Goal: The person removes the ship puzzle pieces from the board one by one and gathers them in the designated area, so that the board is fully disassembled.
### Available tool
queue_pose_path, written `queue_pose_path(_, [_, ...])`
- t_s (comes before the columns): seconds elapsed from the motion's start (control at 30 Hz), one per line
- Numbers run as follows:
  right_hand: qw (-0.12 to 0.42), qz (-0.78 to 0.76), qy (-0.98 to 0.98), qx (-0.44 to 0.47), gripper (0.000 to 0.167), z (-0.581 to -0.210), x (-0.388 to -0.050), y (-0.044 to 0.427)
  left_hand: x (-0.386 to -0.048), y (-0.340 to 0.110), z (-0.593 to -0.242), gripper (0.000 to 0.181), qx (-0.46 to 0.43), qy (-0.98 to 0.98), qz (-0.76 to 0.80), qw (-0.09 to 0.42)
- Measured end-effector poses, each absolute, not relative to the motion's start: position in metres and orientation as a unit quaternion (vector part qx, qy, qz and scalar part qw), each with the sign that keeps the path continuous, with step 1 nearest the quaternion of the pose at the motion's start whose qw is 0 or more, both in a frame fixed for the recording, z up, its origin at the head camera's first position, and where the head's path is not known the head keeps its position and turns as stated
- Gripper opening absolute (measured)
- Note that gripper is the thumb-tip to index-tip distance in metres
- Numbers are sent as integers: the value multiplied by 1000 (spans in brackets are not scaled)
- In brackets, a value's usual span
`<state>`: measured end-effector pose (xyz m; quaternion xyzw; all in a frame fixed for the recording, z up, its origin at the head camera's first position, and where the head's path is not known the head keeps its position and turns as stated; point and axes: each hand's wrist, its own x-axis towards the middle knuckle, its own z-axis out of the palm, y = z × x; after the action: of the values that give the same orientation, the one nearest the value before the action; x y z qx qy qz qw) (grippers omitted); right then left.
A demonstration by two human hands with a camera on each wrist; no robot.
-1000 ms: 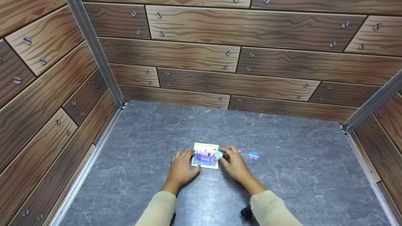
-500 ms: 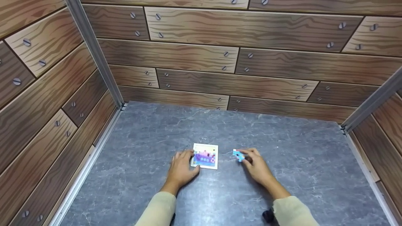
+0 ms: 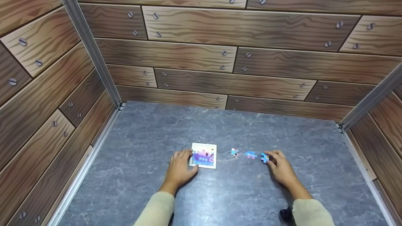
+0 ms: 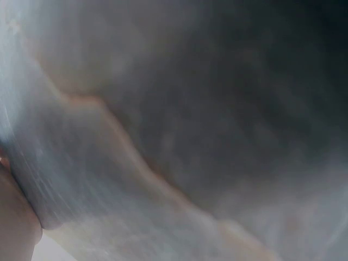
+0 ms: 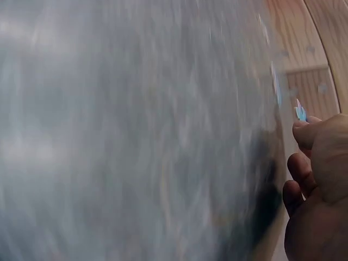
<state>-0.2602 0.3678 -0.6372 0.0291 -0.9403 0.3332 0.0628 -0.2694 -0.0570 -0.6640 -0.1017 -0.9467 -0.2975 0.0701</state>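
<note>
A small square jigsaw board [image 3: 214, 160] with a white border and a purple-pink ship picture lies flat on the grey surface. My left hand [image 3: 179, 168] rests at its left side, fingertips at the left edge and thumb at the lower edge. To the right, my right hand [image 3: 281, 169] pinches a blue jigsaw piece [image 3: 264, 157] between thumb and fingers. That jigsaw piece [image 5: 300, 112] shows edge-on in the right wrist view. Between board and right hand lie a blue-and-pink piece [image 3: 251, 154] and a smaller blue, white and red piece [image 3: 234, 152]. The left wrist view is mostly blurred surface.
Wood-print panels [image 3: 188, 53] close off the back and both sides. Metal strips [image 3: 91, 50] run up the corners and along the side edges. The grey marbled table [image 3: 163, 125] stretches around the hands. A small dark object [image 3: 285, 214] sits beside the right sleeve.
My right hand has moved from the board's right edge outward to the right, carrying the blue jigsaw piece past the loose pieces, which now show. My left hand stays at the board.
</note>
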Motion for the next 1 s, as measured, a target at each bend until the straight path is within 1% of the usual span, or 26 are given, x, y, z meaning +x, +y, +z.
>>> queue_pose_path(0.13, [39, 323, -945, 16, 41, -641, -261, 377, -270, -59, -663, 54, -101, -946, -301, 68])
queue_pose_path(0.43, [24, 332, -943, 11, 41, -641, -267, 374, -270, -63, -666, 56, -91, -947, -299, 68])
queue_pose_path(0.6, [23, 350, -937, 11, 43, -641, -267, 375, -269, -63, -666, 56, -93, -945, -304, 74])
queue_pose_path(1.0, [23, 337, -941, 6, 41, -642, -260, 383, -267, -56, -664, 53, -99, -944, -308, 66])
